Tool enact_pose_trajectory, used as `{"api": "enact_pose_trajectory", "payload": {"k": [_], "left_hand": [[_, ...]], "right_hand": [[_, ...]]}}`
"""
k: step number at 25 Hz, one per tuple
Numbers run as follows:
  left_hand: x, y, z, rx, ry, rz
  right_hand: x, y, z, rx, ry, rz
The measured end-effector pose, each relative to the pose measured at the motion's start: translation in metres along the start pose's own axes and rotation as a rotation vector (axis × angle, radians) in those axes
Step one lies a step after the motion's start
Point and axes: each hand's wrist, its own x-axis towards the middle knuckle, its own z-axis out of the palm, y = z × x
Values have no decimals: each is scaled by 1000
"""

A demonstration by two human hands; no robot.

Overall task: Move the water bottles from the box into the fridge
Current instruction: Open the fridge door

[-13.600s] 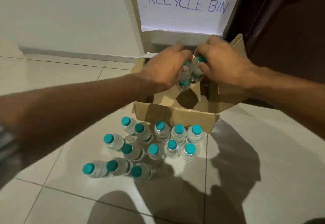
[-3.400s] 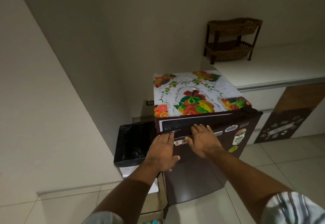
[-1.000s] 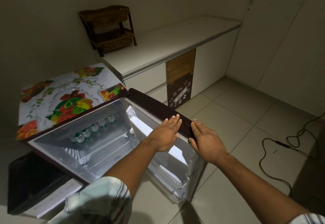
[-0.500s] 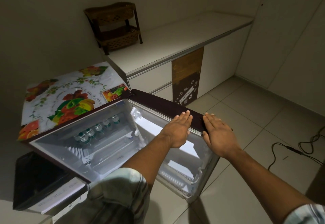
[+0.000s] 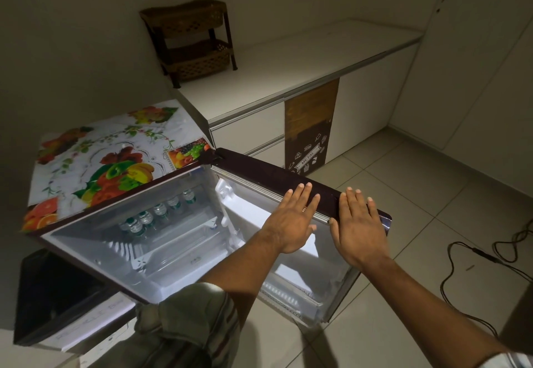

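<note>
Fingers [image 5: 302, 196] of both hands lie straight and close together, palms down, flat on the top edge of the open fridge door [image 5: 259, 173]. The left hand [image 5: 291, 220] rests nearer the hinge. The right hand [image 5: 357, 226] rests just beside it, nearer the door's free corner, and the two hands do not touch. Neither hand holds anything.

The view looks down into the small fridge [image 5: 173, 255], whose white interior is lit. A row of small water bottles [image 5: 158, 213] stands upright on the upper shelf, toward the back of the compartment, well apart from the hands. A fruit-print cover [image 5: 109, 160] lies on top of the fridge.

A black bin [image 5: 54, 295] stands just beside the fridge on its left. To the right runs a white counter [image 5: 302, 59] with a brown two-tier wicker rack [image 5: 193, 41] on it. A dark cable [image 5: 476, 252] trails across the tiled floor at the far right.
</note>
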Motion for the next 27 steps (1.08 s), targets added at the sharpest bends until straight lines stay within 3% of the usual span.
{"api": "enact_pose_trajectory", "payload": {"k": [11,19,27], "left_hand": [[-70,-58,27,-9,185,-140],[-172,-152,73,-83,168,-333],[-254,-267,168,-84,131,-542]], "right_hand": [[-7,-85,19,1,24,-158],[7,-216,46,50,-31,-342],[40,-361,124,165,-90,-462]]}}
